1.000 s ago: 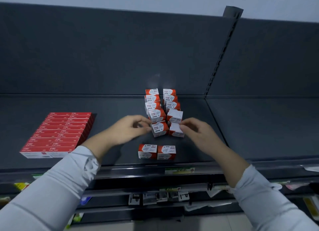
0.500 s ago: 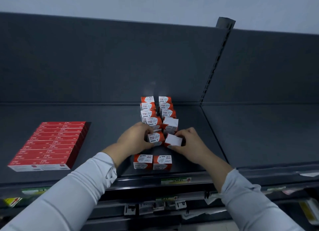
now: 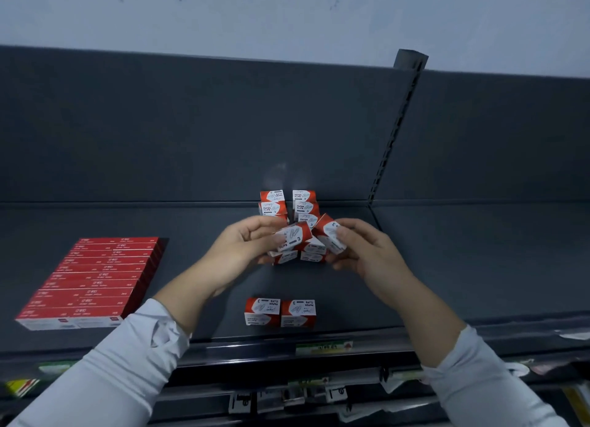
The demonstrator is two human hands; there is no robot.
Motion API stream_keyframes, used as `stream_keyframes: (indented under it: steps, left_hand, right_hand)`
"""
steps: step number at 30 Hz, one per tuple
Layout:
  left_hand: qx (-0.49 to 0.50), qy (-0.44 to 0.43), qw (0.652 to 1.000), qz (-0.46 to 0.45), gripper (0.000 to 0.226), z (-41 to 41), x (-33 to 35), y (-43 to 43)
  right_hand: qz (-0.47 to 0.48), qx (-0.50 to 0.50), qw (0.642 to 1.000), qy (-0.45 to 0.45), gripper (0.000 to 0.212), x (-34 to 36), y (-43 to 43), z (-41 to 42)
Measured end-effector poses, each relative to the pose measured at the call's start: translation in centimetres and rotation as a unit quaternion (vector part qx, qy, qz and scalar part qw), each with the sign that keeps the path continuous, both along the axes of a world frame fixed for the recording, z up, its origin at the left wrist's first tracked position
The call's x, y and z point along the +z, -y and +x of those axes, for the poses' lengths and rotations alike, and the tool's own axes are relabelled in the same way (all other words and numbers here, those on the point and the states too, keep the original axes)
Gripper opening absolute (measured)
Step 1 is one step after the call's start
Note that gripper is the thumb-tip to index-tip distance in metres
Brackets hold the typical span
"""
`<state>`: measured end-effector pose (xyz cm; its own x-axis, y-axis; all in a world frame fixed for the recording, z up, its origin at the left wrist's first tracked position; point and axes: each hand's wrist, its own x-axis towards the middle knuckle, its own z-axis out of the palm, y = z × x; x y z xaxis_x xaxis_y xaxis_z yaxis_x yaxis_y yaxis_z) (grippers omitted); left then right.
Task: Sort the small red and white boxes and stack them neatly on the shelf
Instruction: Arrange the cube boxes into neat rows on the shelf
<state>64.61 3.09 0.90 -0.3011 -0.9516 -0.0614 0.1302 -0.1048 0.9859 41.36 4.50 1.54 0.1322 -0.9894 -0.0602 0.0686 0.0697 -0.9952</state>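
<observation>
While a pale wall (image 3: 287,11) sits at 12 o'clock above the shelf (image 3: 447,267), we see L hand (image 3: 242,251) pinching a box (image 3: 292,236), R hand (image 3: 373,254) a second box (image 3: 329,233).

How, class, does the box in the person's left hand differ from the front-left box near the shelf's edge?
The left-hand box is tilted; the front-left box sits level on the shelf. The left hand pinches the left-hand box; no hand touches the front-left box. The left-hand box is next to the right-hand box in the right hand; the front-left box stands beside a twin box. Both are red and white, marked 3.
</observation>
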Motion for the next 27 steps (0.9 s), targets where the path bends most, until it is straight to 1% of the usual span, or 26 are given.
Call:
stream_keyframes:
  steps: [3, 7, 9, 13, 20, 22, 25, 27]
  left_hand:
    - [0.013, 0.016, 0.999, -0.036, 0.039, -0.4, 0.9, -0.5]
    - [0.015, 0.015, 0.998, -0.054, 0.053, -0.8, 1.7, -1.3]
    - [0.010, 0.021, 0.998, -0.061, 0.052, -1.1, 1.9, -1.5]
    - [0.009, 0.039, 0.996, -0.075, 0.045, -2.0, 2.5, -2.2]
    - [0.018, 0.048, 0.993, -0.103, 0.049, -3.4, 3.2, -2.3]
    - [0.022, 0.042, 0.993, -0.107, 0.048, -3.8, 3.4, -2.4]
    - [0.029, 0.032, 0.994, -0.105, 0.047, -4.3, 3.4, -2.6]
    - [0.034, 0.025, 0.994, -0.099, 0.046, -4.4, 3.4, -2.6]
  right_hand:
    - [-0.013, 0.015, 1.000, 0.011, 0.019, 0.8, -0.3, -0.5]
    - [-0.051, 0.016, 0.998, -0.016, 0.037, 1.0, -0.9, -1.3]
    - [-0.069, 0.012, 0.997, -0.030, 0.041, 1.1, -1.2, -1.5]
    - [-0.091, 0.015, 0.995, -0.049, 0.045, 1.5, -2.0, -2.0]
    - [-0.122, 0.017, 0.992, -0.033, 0.043, 2.4, -2.8, -3.3]
    - [-0.120, 0.021, 0.992, -0.030, 0.044, 2.4, -2.7, -3.6]
    - [-0.084, 0.026, 0.996, -0.008, 0.048, 2.3, -2.5, -4.0]
    - [-0.054, 0.029, 0.998, -0.006, 0.043, 2.2, -2.3, -4.1]
